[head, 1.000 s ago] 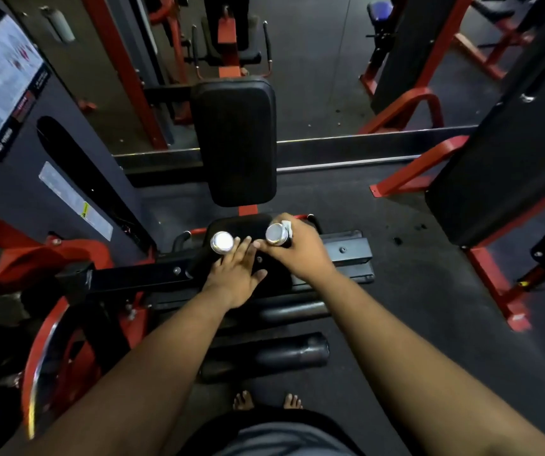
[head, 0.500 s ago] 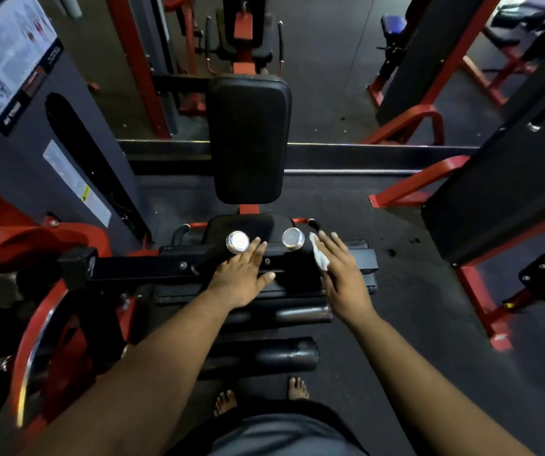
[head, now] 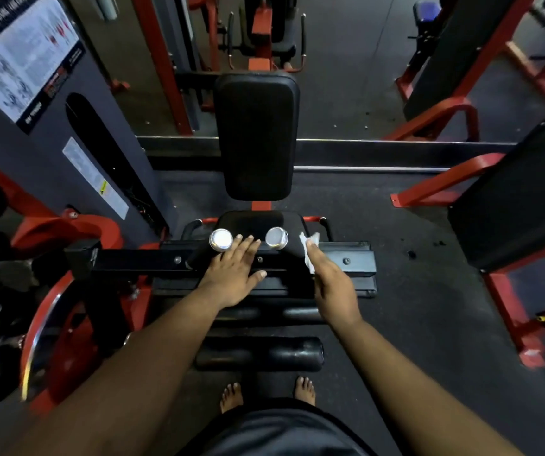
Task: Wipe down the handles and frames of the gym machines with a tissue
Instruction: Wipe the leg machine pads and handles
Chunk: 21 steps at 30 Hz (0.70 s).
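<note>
My left hand [head: 231, 274] lies flat, fingers straight, on the machine's black frame bar [head: 133, 260], between two chrome end caps [head: 221, 239] [head: 276, 237]. My right hand [head: 333, 287] is turned on edge just right of the right cap. It holds a crumpled white tissue [head: 309, 245] against the black frame plate [head: 353, 258]. The tissue sticks out on the palm side, and my thumb is hidden behind it. A small black seat handle [head: 325, 225] stands just beyond the tissue.
A black back pad [head: 257, 136] and seat [head: 251, 222] lie straight ahead, with foam rollers [head: 258, 353] below my arms. The grey weight-stack cover [head: 50, 143] rises at the left. Red frames [head: 445, 182] of other machines stand at the right. My bare feet are on dark rubber floor [head: 412, 324].
My right hand let go of the right chrome cap and moved right with the tissue to the frame plate. My left hand stayed flat on the bar.
</note>
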Each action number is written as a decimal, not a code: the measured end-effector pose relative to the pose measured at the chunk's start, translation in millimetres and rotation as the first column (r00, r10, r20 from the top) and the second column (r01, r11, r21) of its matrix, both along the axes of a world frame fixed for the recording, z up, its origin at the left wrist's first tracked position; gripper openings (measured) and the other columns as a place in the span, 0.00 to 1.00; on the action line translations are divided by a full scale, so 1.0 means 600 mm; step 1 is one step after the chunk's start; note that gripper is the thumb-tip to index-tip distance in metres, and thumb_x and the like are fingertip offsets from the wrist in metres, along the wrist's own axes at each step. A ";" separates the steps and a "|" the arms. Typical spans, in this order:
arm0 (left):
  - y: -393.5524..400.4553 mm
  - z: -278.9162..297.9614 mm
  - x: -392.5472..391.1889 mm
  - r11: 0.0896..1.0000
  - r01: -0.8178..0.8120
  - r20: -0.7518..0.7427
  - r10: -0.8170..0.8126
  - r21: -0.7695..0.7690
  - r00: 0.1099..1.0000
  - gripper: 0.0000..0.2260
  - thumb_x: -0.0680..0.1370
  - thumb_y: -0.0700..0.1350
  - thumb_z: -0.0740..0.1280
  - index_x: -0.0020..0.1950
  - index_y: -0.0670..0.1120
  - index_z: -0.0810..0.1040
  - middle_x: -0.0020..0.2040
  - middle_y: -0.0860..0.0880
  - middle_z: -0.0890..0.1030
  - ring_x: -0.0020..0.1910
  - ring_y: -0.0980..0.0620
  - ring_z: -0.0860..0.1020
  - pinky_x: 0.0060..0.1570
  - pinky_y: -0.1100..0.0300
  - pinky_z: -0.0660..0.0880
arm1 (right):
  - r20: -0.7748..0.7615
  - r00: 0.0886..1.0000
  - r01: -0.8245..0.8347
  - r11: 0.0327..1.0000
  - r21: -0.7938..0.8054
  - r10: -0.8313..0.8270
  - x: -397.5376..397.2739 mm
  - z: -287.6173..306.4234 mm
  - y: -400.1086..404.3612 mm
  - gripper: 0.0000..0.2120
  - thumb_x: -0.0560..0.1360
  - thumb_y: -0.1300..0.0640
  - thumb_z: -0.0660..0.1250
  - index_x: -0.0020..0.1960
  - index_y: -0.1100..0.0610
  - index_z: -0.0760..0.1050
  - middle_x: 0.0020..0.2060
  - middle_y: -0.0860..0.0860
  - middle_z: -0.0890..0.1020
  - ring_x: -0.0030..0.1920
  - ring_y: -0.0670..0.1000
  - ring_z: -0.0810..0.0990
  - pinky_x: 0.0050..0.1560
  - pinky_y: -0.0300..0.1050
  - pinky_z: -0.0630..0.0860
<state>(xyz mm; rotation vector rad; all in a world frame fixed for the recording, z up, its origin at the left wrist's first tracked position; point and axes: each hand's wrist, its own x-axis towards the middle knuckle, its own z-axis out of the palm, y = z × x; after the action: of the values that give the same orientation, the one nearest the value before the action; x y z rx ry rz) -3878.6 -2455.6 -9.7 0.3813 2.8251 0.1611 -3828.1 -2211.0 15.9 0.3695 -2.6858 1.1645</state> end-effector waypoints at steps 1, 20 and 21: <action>0.000 -0.001 0.000 1.000 -0.002 0.003 0.002 0.001 1.000 0.35 0.83 0.64 0.51 0.84 0.51 0.43 0.84 0.53 0.42 0.82 0.51 0.38 0.79 0.45 0.48 | 0.005 1.000 -0.015 0.999 0.045 0.015 0.002 -0.009 0.016 0.41 0.71 0.80 0.58 0.79 0.54 0.66 0.75 0.45 0.67 0.75 0.39 0.64 0.74 0.36 0.64; 0.001 0.002 -0.002 1.000 -0.003 0.029 0.003 0.008 1.000 0.34 0.84 0.64 0.51 0.84 0.52 0.41 0.84 0.54 0.40 0.82 0.51 0.36 0.79 0.44 0.47 | 0.108 0.994 0.007 0.984 0.176 -0.026 -0.021 0.011 0.067 0.28 0.76 0.72 0.62 0.74 0.55 0.73 0.70 0.52 0.77 0.69 0.53 0.76 0.70 0.44 0.71; 0.001 0.001 -0.002 1.000 -0.003 0.026 0.003 0.006 1.000 0.34 0.84 0.64 0.51 0.84 0.52 0.41 0.84 0.54 0.40 0.82 0.51 0.36 0.79 0.44 0.47 | 0.076 0.996 0.041 0.996 0.078 -0.047 -0.028 0.024 0.057 0.26 0.77 0.72 0.62 0.73 0.56 0.74 0.69 0.53 0.79 0.68 0.52 0.77 0.70 0.44 0.71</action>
<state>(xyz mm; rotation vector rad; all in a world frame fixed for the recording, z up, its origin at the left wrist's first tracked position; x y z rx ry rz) -3880.0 -2455.3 -8.8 0.3740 2.8002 0.1744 -3844.7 -2176.7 30.2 0.2804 -2.7966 1.0889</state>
